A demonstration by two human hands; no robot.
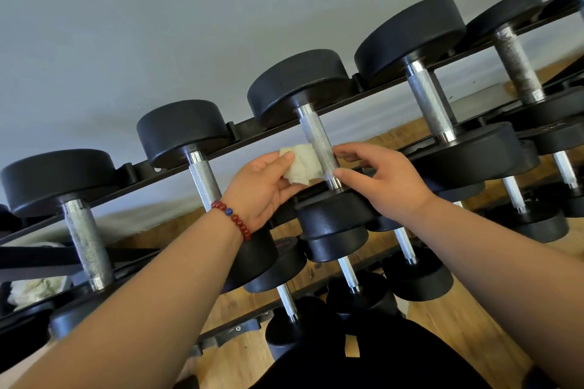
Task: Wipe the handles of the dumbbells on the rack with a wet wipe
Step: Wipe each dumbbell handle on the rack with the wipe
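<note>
Cloth (34, 289): a white crumpled wad, far left of the wiped handle and lower, behind the rack's bars.
Rack (142, 176): dark rails running left and right of that handle; the top tier holds a row of black dumbbells.
Bracelet (232, 219): red beads with one blue, on the left wrist, below-left of the handle.
Left hand (262, 186): just left of the handle, thumb and fingers pinching the wipe.
Wipe (300, 164): white, bunched, pressed against the handle's left side.
Handle (317, 142): knurled silver, on the middle dumbbell of the top tier.
Right hand (379, 177): just right of the handle, thumb tip at its lower end, forefinger curved above; I cannot tell whether it grips anything.
Lower tier (407, 245): smaller dumbbells below and right of the handle.
Worn handle (516, 66): dull and speckled, far right of it.
</note>
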